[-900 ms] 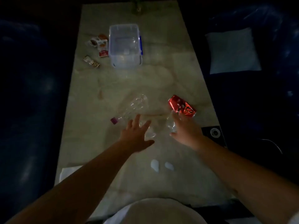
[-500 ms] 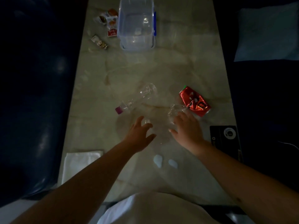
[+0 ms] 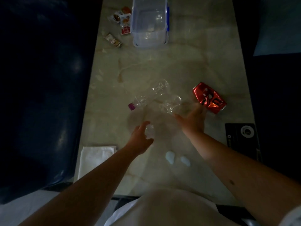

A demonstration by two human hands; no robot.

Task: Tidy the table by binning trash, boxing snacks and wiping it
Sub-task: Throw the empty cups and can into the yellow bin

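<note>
While the right hand [image 3: 191,119] closes on crumpled clear plastic [image 3: 172,104] mid-counter [image 3: 187,66], the left hand [image 3: 140,137] pinches a smaller clear scrap [image 3: 149,131]. Both grips should be firm before binning; the crushed red can [image 3: 209,98] lies just beside.

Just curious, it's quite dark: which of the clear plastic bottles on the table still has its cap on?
The bottle lying left of centre, with a purple cap pointing toward the left edge. The crumpled clear bottle at the right hand shows no visible cap.

Dim rm, dark sofa [image 3: 48,95]
</note>
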